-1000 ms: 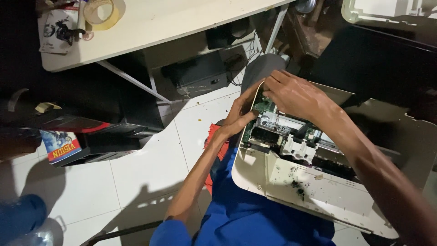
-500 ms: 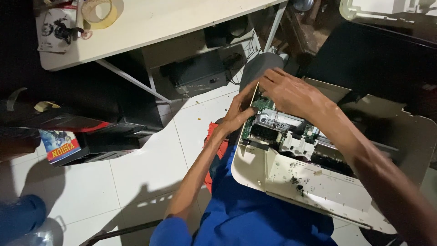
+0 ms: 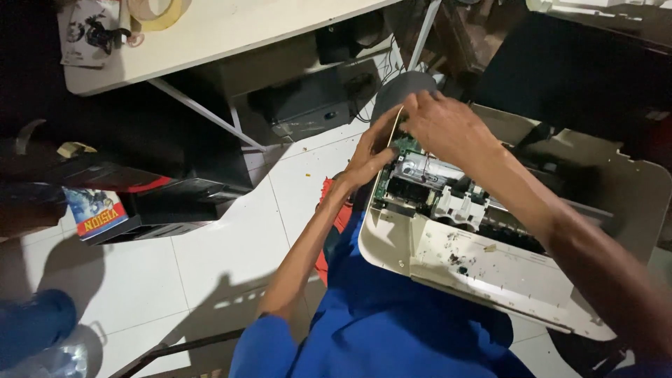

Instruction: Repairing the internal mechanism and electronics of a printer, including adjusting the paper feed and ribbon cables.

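While both hands work, I count one opened printer (image 3: 490, 259) on the lap, one green board (image 3: 402, 150) at its left end. Left hand (image 3: 371, 150) curls against that end, fingers pressed to the board's edge. Right hand (image 3: 448, 129) bends over the same corner, fingertips together; I cannot tell what they pinch. One white table (image 3: 231, 28) with one tape roll (image 3: 157, 10); white tiled floor (image 3: 210, 245).

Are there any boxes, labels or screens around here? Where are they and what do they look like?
Flat printed box: on the floor at left, under dark equipment; blue picture, red band with yellow lettering.
Clear packet: on the white table, top left; holds small dark parts.
No screens or signs show.
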